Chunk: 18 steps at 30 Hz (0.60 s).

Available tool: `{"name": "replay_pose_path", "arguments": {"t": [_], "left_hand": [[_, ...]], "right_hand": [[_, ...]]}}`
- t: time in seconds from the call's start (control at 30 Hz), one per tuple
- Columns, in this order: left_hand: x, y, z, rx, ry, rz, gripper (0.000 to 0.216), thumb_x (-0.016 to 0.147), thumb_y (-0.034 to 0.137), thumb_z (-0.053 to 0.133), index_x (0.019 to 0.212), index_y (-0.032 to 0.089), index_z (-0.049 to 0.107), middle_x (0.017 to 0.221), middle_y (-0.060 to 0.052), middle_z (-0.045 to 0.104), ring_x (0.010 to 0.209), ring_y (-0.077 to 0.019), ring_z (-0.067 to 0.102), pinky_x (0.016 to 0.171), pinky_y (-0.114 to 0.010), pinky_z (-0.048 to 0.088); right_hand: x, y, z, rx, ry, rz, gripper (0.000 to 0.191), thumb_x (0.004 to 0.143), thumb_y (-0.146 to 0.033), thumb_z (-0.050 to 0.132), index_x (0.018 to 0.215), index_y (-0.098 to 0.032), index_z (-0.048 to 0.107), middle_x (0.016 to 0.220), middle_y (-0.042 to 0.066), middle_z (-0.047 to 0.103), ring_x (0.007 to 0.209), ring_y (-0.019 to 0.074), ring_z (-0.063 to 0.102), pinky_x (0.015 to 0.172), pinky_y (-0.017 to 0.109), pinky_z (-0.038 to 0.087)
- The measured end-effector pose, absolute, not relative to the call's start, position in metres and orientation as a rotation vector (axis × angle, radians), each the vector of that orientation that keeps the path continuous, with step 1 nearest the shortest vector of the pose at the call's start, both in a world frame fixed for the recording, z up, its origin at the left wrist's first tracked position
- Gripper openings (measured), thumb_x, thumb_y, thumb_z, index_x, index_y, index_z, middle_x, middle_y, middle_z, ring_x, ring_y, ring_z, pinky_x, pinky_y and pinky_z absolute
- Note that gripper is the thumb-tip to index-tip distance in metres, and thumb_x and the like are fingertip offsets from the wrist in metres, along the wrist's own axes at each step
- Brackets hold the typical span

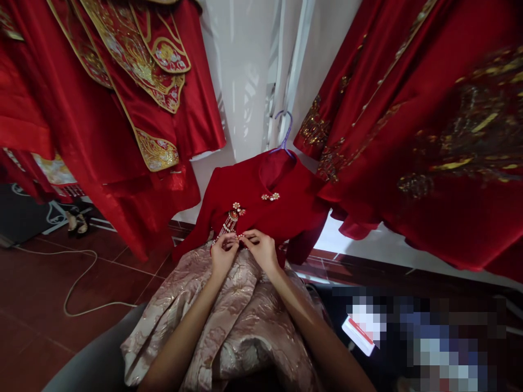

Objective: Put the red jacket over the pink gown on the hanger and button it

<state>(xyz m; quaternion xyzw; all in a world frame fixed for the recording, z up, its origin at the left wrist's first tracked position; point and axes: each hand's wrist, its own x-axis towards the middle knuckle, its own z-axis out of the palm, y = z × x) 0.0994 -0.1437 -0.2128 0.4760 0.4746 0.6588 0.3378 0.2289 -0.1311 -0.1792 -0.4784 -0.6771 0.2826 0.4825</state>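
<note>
A red long-sleeved jacket [281, 218] on a purple hanger [285, 133] lies spread in front of me, joined at the waist to or overlapping a pale pink brocade skirt [237, 321]. Gold flower-shaped clasps [270, 197] with pearls sit at the collar. A beaded tassel brooch [231, 219] hangs on the chest. Below it, my left hand [224, 251] and my right hand [261, 249] meet at the waist, fingertips closed in a pinch. Between them is a small beaded piece [240, 237], partly hidden by the fingers.
Red gowns with gold embroidery [157, 149] hang at the left, and more beaded red gowns [449, 218] hang at the right. A pale cable [96, 272] crosses the tiled floor. Dark shoes [77, 223] stand at the left. A lit phone-like screen [358, 335] is at lower right.
</note>
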Motion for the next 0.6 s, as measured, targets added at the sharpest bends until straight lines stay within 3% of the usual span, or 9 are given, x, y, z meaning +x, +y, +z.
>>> {"name": "replay_pose_path", "arguments": {"t": [0.23, 0.6], "left_hand": [[0.097, -0.146, -0.2111, 1.224, 1.249, 1.691, 0.024, 0.067, 0.021, 0.065, 0.089, 0.012, 0.067, 0.085, -0.007, 0.07, 0.076, -0.0156, 0.067, 0.077, -0.031, 0.055], [0.0929, -0.1426, -0.2147, 1.28, 1.254, 1.648, 0.02, 0.067, 0.024, 0.067, 0.085, 0.014, 0.069, 0.08, -0.006, 0.071, 0.072, -0.0166, 0.067, 0.074, -0.032, 0.055]], "right_hand": [[0.2212, -0.1377, -0.1878, -1.192, -1.644, 0.496, 0.018, 0.083, -0.031, 0.056, 0.093, -0.021, 0.067, 0.093, 0.004, 0.069, 0.078, 0.0165, 0.065, 0.068, 0.026, 0.052], [0.2202, -0.1395, -0.1909, -1.206, -1.654, 0.506, 0.02, 0.086, -0.03, 0.052, 0.096, -0.021, 0.066, 0.096, 0.006, 0.067, 0.075, 0.0157, 0.064, 0.066, 0.025, 0.052]]}}
